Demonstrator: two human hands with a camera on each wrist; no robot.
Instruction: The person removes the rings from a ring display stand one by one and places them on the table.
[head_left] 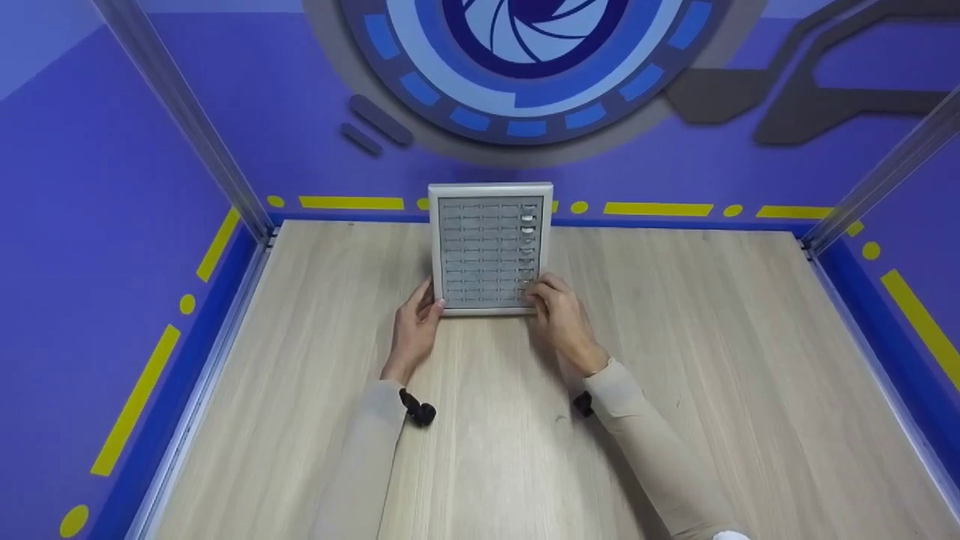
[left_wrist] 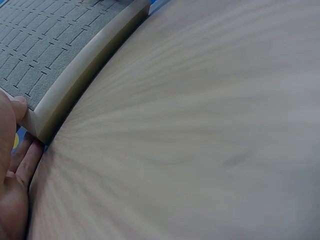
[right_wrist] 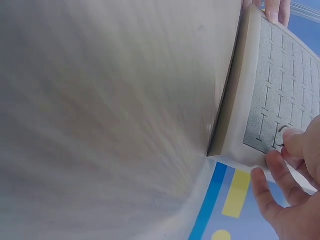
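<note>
One slotted tray (head_left: 490,251) stands on the surface (head_left: 675,375); my left hand (head_left: 415,330) grips its near-left corner; my right hand (head_left: 559,319) pinches a ring (right_wrist: 283,132) at its near-right slots.

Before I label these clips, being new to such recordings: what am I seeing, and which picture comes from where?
A person works with bare hands, wearing three cameras. The wide picture is from the head; the two close ones from the wrists. On the wooden table lies a framed tray with slotted grey foam, a few small silvery pieces along its right column. The left hand holds the tray's near left corner; the right hand is at the near right corner, its fingers touching a small ring-like piece in the foam.
</note>
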